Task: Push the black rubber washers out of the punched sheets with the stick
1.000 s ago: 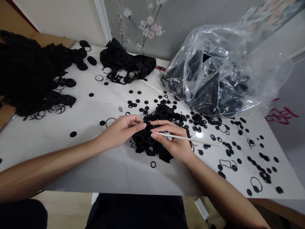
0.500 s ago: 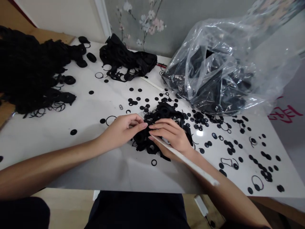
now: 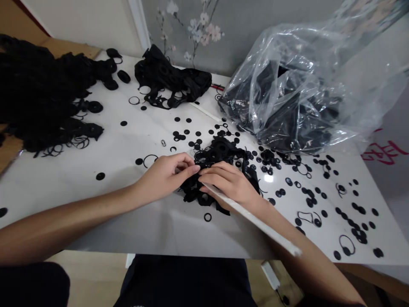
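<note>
A tangled sheet of black rubber rings (image 3: pixel 220 160) lies on the white table (image 3: pixel 111 192) in front of me. My left hand (image 3: pixel 164 175) pinches its near left edge, fingers curled together. My right hand (image 3: pixel 230 183) meets it fingertip to fingertip on the same piece and grips a thin white stick (image 3: pixel 255 219), which runs back along my right forearm toward the table's front edge.
Loose black discs and rings (image 3: pixel 319 196) are scattered across the right half. A clear plastic bag (image 3: pixel 294 94) of black sheets sits at the back right. Black scrap piles lie at the far left (image 3: pixel 41 98) and back centre (image 3: pixel 172 83).
The stick swung from pointing right across the table to lying back along my right forearm. Both hands stayed on the black piece.
</note>
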The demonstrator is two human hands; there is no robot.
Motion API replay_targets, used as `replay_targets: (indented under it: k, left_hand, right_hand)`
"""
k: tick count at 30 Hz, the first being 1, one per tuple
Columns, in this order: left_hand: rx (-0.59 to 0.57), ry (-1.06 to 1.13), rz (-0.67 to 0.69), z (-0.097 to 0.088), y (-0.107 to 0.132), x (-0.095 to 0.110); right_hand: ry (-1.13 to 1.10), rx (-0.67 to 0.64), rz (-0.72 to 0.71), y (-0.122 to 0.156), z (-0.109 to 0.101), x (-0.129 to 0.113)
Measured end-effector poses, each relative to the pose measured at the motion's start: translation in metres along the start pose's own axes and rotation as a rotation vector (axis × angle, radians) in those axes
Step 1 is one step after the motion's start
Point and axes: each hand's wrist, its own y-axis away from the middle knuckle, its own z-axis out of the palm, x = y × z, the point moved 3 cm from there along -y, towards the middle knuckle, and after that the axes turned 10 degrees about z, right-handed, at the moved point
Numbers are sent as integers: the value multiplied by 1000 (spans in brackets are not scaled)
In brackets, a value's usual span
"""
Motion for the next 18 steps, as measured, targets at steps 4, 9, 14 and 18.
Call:
replay_targets:
  k: [4, 9, 14, 18]
  left_hand:
    - [-13, 21, -11, 2, 0, -2]
    - [-48, 73, -23, 3, -1, -3]
    - [-91, 178, -42, 4, -1, -5]
    - [-101, 271, -60, 6, 0, -9]
  right_hand:
    - [-177, 24, 55, -1, -1, 4]
    - [-307, 50, 133, 0, -1, 3]
    - [-370, 107, 266, 5, 4, 6]
    - [-296, 116, 169, 6, 6, 6]
